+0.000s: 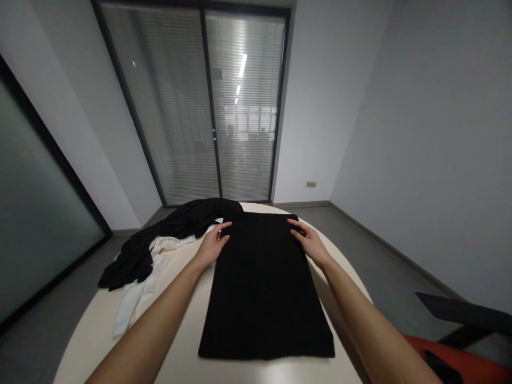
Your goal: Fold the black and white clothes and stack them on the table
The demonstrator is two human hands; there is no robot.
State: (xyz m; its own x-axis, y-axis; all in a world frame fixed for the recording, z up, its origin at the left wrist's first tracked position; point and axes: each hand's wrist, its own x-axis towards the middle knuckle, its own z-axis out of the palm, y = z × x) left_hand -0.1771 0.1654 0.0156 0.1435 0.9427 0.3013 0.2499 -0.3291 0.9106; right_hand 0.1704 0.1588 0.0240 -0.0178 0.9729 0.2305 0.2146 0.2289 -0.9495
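Observation:
A black garment point(264, 282) lies flat on the round white table point(188, 341), folded into a long rectangle. My left hand point(212, 244) rests on its far left edge, fingers stretched and pressed to the cloth. My right hand point(309, 240) lies flat on the far right edge, fingers extended toward the top corner. Neither hand grips anything; both touch the garment's upper sides.
A heap of black clothing point(168, 232) and a white garment point(140, 288) lie on the table's left side. An orange chair point(460, 362) with a dark armrest stands at the lower right. Glass doors with blinds point(208, 106) are beyond the table.

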